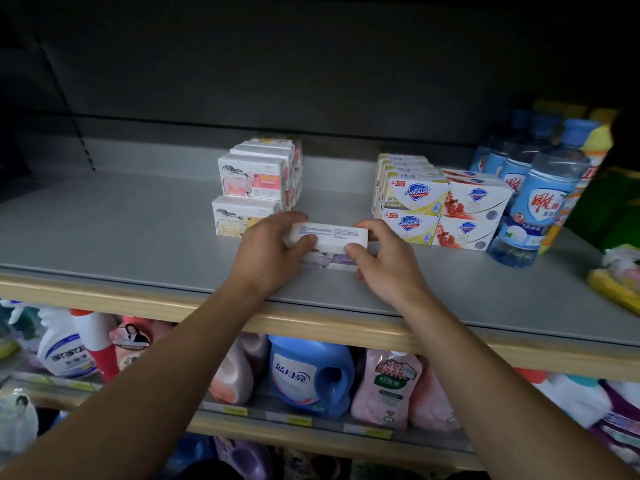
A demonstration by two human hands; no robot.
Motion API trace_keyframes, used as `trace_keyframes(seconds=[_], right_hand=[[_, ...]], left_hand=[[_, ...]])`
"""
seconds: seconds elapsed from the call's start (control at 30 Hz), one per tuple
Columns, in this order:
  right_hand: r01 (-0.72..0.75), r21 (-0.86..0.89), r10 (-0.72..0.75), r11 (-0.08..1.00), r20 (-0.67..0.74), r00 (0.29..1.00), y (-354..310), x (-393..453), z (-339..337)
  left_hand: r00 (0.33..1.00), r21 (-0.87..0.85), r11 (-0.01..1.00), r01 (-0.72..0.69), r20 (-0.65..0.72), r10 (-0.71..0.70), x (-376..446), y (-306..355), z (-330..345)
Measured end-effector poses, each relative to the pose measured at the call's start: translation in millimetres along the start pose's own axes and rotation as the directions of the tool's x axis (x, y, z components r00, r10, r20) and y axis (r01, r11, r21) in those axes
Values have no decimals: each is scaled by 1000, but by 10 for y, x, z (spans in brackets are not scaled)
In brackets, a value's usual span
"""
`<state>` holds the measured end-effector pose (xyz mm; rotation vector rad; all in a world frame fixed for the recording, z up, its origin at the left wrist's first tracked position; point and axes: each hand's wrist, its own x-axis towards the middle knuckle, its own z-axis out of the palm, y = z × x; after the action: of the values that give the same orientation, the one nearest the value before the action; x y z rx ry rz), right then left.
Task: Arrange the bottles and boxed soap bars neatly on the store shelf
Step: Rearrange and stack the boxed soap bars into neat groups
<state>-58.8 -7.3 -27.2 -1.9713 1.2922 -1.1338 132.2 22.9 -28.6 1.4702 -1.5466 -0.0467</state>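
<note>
Both hands pinch one white soap box (329, 233) by its ends, left hand (268, 252) on the left end, right hand (384, 261) on the right, over a lilac soap box (329, 261) near the front edge of the grey shelf (121, 237). Behind-left stands a stack of sheep-print soap boxes (256, 188); behind-right, Safeguard soap boxes (436, 209). Blue-capped bottles (540, 199) stand toward the shelf's right end; detergent jugs (308, 375) fill the shelf below.
</note>
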Motion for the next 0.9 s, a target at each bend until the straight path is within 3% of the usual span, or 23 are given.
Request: trace_keyframes(seconds=[0.1,0.2,0.27,0.4,0.6,0.9], right_hand=[[24,-155,-17,988,46,999,16,80,-92],[92,-333,-84,938,40,996,65,164,-253],[143,-434,-184,889,-52,982,99,243,-387],[210,-637,-415,742,-191,889,163,519,-590],[110,-812,-313,573,-93,945,368,936,-621],[113,-771,-427,627,-218,878,559,994,-458]], left_hand=[[956,280,915,-290,43,290,62,52,31],[922,348,854,-386,164,350,77,76,131],[919,384,835,-394,174,354,96,64,196],[924,463,800,-381,148,354,235,16,331],[961,508,816,-275,154,229,642,-114,602],[983,517,839,-172,150,109,1448,-421,1249]])
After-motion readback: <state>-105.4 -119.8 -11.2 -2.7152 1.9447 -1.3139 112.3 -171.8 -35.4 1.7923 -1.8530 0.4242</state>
